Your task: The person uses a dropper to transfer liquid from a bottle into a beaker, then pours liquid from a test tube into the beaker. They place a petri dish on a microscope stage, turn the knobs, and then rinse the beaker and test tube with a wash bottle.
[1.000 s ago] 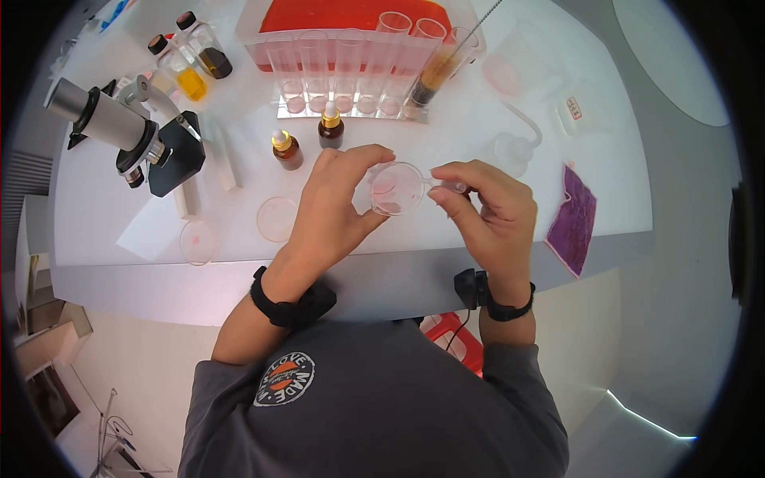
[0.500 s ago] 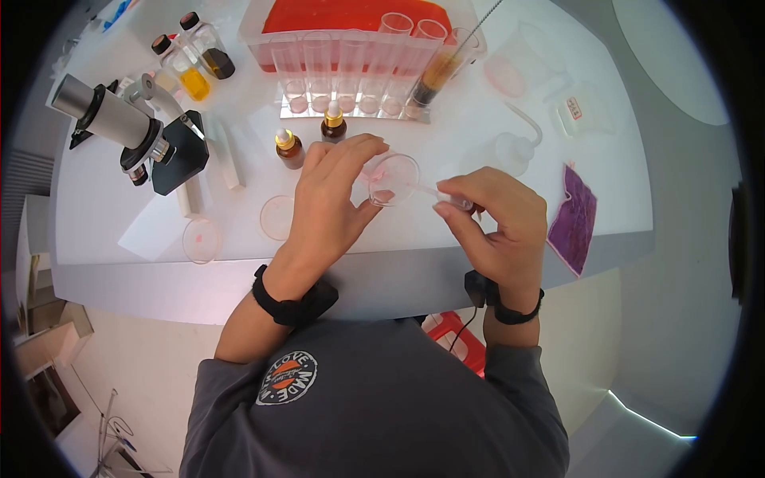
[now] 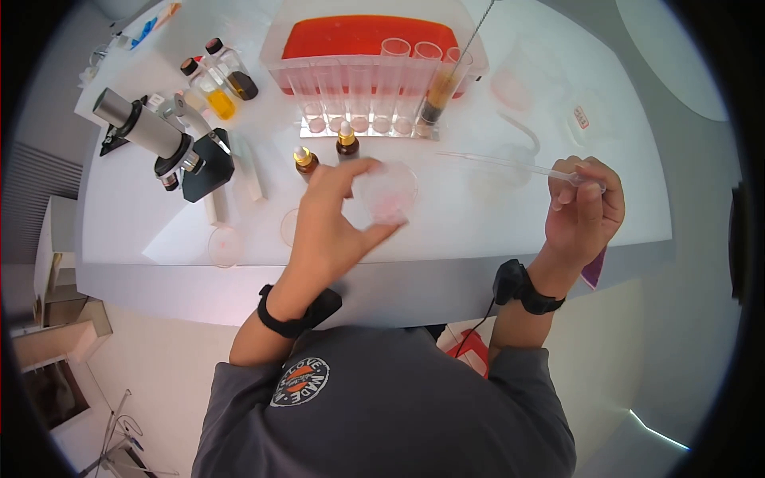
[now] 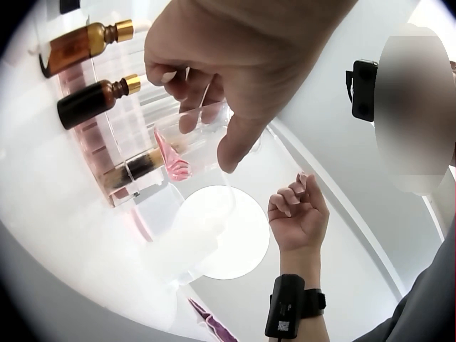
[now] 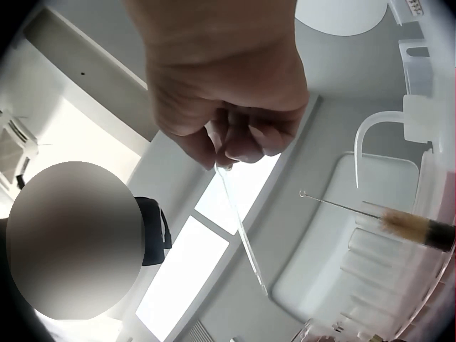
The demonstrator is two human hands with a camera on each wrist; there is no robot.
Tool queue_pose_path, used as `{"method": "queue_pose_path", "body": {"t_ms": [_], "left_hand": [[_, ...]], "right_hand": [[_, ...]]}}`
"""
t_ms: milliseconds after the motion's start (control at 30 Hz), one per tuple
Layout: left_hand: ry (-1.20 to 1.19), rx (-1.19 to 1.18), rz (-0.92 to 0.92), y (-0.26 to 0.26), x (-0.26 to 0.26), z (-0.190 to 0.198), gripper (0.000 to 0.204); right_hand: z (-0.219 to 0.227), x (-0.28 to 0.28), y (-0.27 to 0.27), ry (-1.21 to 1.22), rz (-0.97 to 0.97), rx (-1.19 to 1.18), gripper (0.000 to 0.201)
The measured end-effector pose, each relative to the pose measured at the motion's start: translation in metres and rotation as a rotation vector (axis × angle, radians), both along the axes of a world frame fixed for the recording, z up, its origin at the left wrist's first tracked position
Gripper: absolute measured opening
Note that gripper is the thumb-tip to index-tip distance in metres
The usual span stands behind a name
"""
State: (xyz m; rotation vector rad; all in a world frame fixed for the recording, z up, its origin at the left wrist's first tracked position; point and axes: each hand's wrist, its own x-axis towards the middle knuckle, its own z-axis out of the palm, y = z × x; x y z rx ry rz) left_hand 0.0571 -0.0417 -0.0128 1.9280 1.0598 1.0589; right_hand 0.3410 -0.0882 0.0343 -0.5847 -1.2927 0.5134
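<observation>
In the head view the left hand [image 3: 327, 225] holds a clear round dish [image 3: 390, 193] between thumb and fingers, above the table. Pink matter shows inside the dish, also visible as a folded pink piece [image 4: 172, 158] in the left wrist view. The right hand [image 3: 586, 205] stands well to the right, its fingers curled round the bulb end of a thin clear pipette [image 3: 510, 164]. The pipette's tip points left toward the dish without touching it. From the right wrist, the pipette [image 5: 244, 239] hangs out of the pinched fingertips.
Two brown dropper bottles [image 3: 347, 142] stand just behind the left hand. Behind them are a rack of tubes [image 3: 359, 95] and a tub of red liquid [image 3: 275, 49]. A microscope [image 3: 147, 135] is at the left, a wash bottle at the right, and a purple cloth [image 3: 593, 269] by the right forearm.
The right hand has moved away to the right with the pipette, whose full length now shows clear of the dish. The left hand still has the dish. The head view has shifted slightly.
</observation>
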Motion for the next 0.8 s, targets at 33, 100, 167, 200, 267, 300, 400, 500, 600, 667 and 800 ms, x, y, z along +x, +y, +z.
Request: {"method": "queue_pose_path", "body": {"t_ms": [33, 100, 167, 200, 267, 300, 400, 500, 600, 667, 800], "left_hand": [[0.016, 0.013, -0.031, -0.006, -0.002, 0.012, 0.064], [0.006, 0.011, -0.017, -0.007, -0.005, 0.019, 0.064], [-0.044, -0.004, 0.069, 0.004, -0.011, 0.021, 0.064], [-0.014, 0.000, 0.049, 0.006, -0.015, 0.028, 0.063], [0.044, 0.005, 0.010, 0.009, -0.022, 0.046, 0.062], [-0.094, -0.026, -0.016, 0.018, -0.023, 0.054, 0.059], [-0.213, 0.023, 0.094, 0.032, -0.023, 0.078, 0.054], [-0.153, 0.037, 0.139, 0.061, -0.026, 0.090, 0.050], [-0.014, 0.132, 0.180, 0.079, -0.021, 0.102, 0.048], [0.120, 0.218, 0.213, 0.098, -0.020, 0.110, 0.049], [0.430, 0.509, 0.263, 0.169, -0.019, 0.103, 0.048]], "right_hand": [[-0.004, 0.002, 0.004, 0.038, 0.039, 0.007, 0.019], [-0.016, -0.002, 0.006, 0.083, -0.026, -0.046, 0.018], [-0.025, -0.006, 0.006, 0.098, -0.053, -0.090, 0.017], [-0.030, -0.007, 0.007, 0.090, -0.045, -0.102, 0.016], [-0.037, -0.010, 0.008, 0.093, -0.041, -0.137, 0.016], [-0.040, -0.013, 0.008, 0.105, -0.044, -0.160, 0.016], [-0.047, -0.018, 0.006, 0.105, -0.020, -0.227, 0.017], [-0.050, -0.026, 0.006, 0.075, -0.024, -0.278, 0.016], [-0.050, -0.027, 0.005, 0.071, -0.017, -0.312, 0.015], [-0.050, -0.027, 0.003, 0.087, -0.014, -0.331, 0.015], [-0.050, -0.028, 0.003, 0.088, -0.003, -0.348, 0.014]]}}
